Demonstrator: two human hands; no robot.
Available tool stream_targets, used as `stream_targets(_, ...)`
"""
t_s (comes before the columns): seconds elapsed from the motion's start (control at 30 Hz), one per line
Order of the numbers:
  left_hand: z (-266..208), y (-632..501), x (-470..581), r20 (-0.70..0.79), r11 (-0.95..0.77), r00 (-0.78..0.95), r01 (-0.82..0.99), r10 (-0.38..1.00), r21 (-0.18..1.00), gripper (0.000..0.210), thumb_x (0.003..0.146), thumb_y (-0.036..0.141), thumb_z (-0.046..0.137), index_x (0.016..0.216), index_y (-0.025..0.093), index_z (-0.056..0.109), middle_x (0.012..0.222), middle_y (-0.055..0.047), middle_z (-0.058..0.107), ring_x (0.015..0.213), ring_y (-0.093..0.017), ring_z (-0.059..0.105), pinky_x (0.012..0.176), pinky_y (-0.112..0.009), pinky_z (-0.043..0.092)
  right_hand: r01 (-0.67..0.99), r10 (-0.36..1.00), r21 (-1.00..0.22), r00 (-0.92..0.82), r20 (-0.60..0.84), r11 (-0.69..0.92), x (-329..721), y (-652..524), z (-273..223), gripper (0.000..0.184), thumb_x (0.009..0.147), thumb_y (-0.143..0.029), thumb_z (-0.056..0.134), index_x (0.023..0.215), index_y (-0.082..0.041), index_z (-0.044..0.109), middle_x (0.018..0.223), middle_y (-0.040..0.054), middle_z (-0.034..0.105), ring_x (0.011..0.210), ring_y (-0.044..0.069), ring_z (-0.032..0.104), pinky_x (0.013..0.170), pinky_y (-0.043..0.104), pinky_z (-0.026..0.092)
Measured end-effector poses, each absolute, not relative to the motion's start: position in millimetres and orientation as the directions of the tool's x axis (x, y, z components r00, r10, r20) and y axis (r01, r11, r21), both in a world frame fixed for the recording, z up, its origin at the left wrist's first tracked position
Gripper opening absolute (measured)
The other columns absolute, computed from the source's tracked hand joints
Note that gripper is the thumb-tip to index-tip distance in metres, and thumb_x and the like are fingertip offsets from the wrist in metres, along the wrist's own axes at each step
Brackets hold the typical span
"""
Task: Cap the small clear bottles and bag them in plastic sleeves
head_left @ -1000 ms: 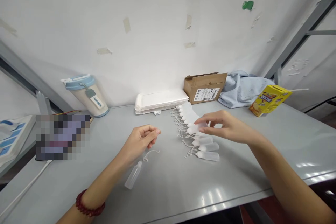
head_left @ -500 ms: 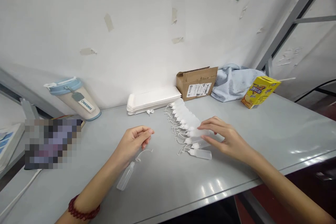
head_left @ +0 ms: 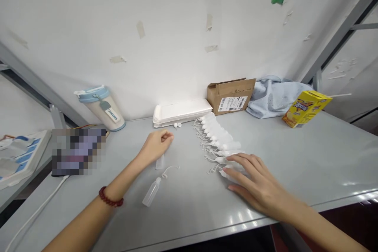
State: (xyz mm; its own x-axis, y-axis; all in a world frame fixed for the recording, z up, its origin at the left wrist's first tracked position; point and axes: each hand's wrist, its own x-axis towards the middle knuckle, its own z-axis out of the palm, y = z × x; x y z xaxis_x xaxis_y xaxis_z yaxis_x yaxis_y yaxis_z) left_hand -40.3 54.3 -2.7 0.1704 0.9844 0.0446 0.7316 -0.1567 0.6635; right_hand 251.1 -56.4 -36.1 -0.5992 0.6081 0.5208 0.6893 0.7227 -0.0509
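Observation:
My left hand [head_left: 158, 144] is closed with thumb and fingertips together above the table; what it holds, if anything, is hidden. Just below it a clear plastic bottle [head_left: 160, 163] shows partly, its upper end behind the hand. Nearer me lies an uncapped dropper bottle [head_left: 151, 193], with a loose white cap and strap [head_left: 165, 175] beside its neck. My right hand [head_left: 252, 179] is spread with fingers apart over the near end of a row of small white-tipped squeeze bottles [head_left: 220, 138]. Its fingers cover the nearest bottles, and I cannot tell how firmly they touch.
Behind the row stand a stack of white trays [head_left: 183, 112] and a cardboard box [head_left: 232, 98]. A light blue cloth [head_left: 271, 96] and yellow drink carton [head_left: 307, 108] are at right. A tumbler [head_left: 103, 106] and blurred phone [head_left: 79, 151] with a cable [head_left: 35, 214] sit left.
My left hand has moved away from me, uncovering part of a second bottle. My right hand has come nearer me, onto the row's front bottles. The view has shifted left.

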Motion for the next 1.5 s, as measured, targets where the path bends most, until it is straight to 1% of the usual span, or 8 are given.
stream_targets(0.27,-11.4,102.8,-33.5,0.130,-0.401,0.380,0.887,0.916,0.228,0.033,0.083,0.027,0.042,0.111,0.018,0.057,0.092,-0.010,0.066,0.091,-0.025,0.058,0.073,-0.031,0.041,0.706,0.661,-0.125,-0.564,0.495,0.697,261.6,-46.4,-43.8,0.027,0.083,-0.020,0.055,0.110,-0.023,0.057,0.118,0.0137,0.053,0.109,0.026,0.049,0.086,0.046,0.045)
stream_targets(0.57,-14.0,114.3,-22.9,0.138,-0.454,0.436,0.877,0.889,0.155,0.027,0.086,0.030,0.042,0.101,0.018,0.060,0.095,-0.011,0.066,0.089,-0.026,0.059,0.072,-0.031,0.039,0.699,0.644,-0.097,-0.583,0.496,0.708,262.3,-47.5,-44.8,0.028,0.082,-0.022,0.057,0.110,-0.020,0.057,0.117,0.0149,0.054,0.108,0.027,0.049,0.085,0.045,0.045)
stream_targets(0.83,3.0,77.6,-32.1,0.261,-0.361,0.251,0.695,0.932,0.621,0.025,0.079,0.040,0.050,0.087,0.018,0.059,0.071,0.000,0.056,0.065,-0.014,0.051,0.061,-0.025,0.039,0.640,0.595,-0.102,-0.628,0.502,0.761,235.0,-44.4,-14.7,0.028,0.085,-0.027,0.053,0.112,-0.019,0.054,0.110,0.0151,0.056,0.098,0.025,0.053,0.080,0.041,0.046)
stream_targets(0.97,14.4,39.5,-44.7,0.014,-0.072,0.184,0.309,0.983,0.948,0.023,0.074,0.038,0.056,0.080,0.016,0.056,0.079,-0.004,0.057,0.072,-0.016,0.055,0.065,-0.028,0.046,0.563,0.568,-0.154,-0.703,0.428,0.812,200.8,-36.6,-1.8,0.022,0.088,-0.015,0.043,0.106,-0.015,0.055,0.098,0.0126,0.059,0.086,0.021,0.056,0.073,0.037,0.046)
stream_targets(1.13,17.9,-3.6,-67.7,-0.274,0.304,0.218,-0.117,0.937,0.945,0.012,0.070,0.024,0.054,0.079,0.017,0.050,0.070,0.001,0.048,0.061,-0.010,0.047,0.056,-0.023,0.041,0.554,0.650,-0.361,-0.717,0.250,0.750,150.0,-22.1,-4.5,0.017,0.087,-0.016,0.045,0.099,-0.016,0.057,0.089,0.0083,0.060,0.074,0.017,0.057,0.065,0.028,0.045)
stream_targets(1.27,11.2,-29.7,-77.6,-0.358,0.306,0.143,0.295,0.923,0.905,0.016,0.071,0.034,0.052,0.072,0.019,0.051,0.054,0.007,0.032,0.047,-0.009,0.029,0.045,-0.021,0.025,0.581,0.722,-0.495,-0.675,0.149,0.646,118.8,-9.5,-14.9,0.015,0.085,-0.021,0.052,0.097,-0.015,0.058,0.088,0.0063,0.060,0.068,0.014,0.057,0.060,0.025,0.042)
stream_targets(1.37,3.8,-44.3,-79.1,-0.280,0.151,0.087,0.670,0.956,0.726,0.029,0.068,0.048,0.057,0.071,0.019,0.055,0.049,0.007,0.037,0.047,-0.011,0.032,0.045,-0.023,0.020,0.595,0.761,-0.546,-0.637,0.127,0.589,106.3,-3.8,-22.2,0.014,0.082,-0.021,0.055,0.094,-0.014,0.058,0.088,0.0065,0.060,0.072,0.015,0.057,0.062,0.026,0.042)
stream_targets(1.5,-5.2,-51.6,-74.6,-0.235,0.060,0.107,0.793,0.966,0.607,0.027,0.067,0.045,0.057,0.061,0.019,0.051,0.053,0.004,0.045,0.050,-0.012,0.037,0.047,-0.024,0.020,0.583,0.761,-0.571,-0.637,0.121,0.578,100.4,-2.4,-30.1,0.009,0.078,-0.016,0.056,0.086,-0.015,0.058,0.085,0.0052,0.058,0.071,0.015,0.055,0.063,0.026,0.042)
